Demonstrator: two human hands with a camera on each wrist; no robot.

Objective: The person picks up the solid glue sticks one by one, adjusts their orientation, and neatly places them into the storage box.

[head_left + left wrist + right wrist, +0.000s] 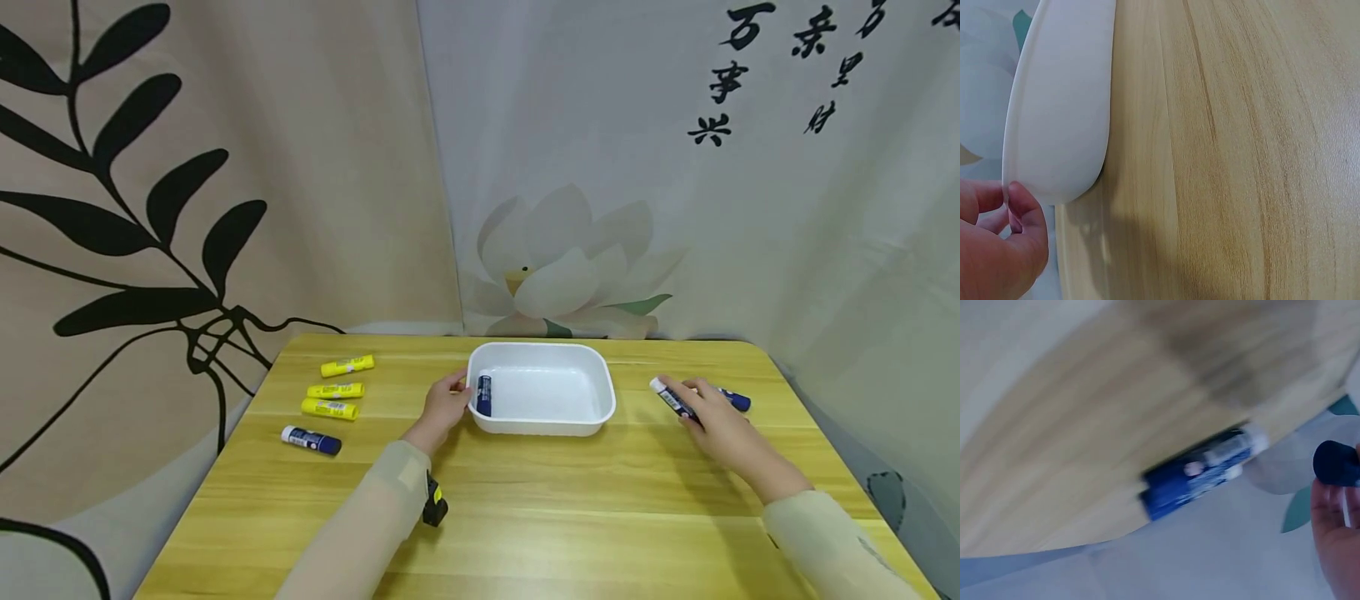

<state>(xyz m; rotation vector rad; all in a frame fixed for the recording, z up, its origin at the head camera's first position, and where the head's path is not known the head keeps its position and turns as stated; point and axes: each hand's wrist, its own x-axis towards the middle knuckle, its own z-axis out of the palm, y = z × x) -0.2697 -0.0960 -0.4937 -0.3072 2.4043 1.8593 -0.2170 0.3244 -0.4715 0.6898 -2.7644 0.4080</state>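
Head view: the left hand point(447, 403) is pinching the white tray point(547, 427) at its rim; a blue tube point(484, 395) is lying inside. The right hand point(716, 427) is gripping a second tube point(672, 397), right of the tray.

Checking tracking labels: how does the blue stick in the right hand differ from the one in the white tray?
Support: the held stick is gripped by the right hand; the tray stick rests in the white tray.
Pose: in the head view, the held stick slants; the tray stick runs nearly parallel to the tray's left side.
Shared: both have dark blue bodies with a white end.
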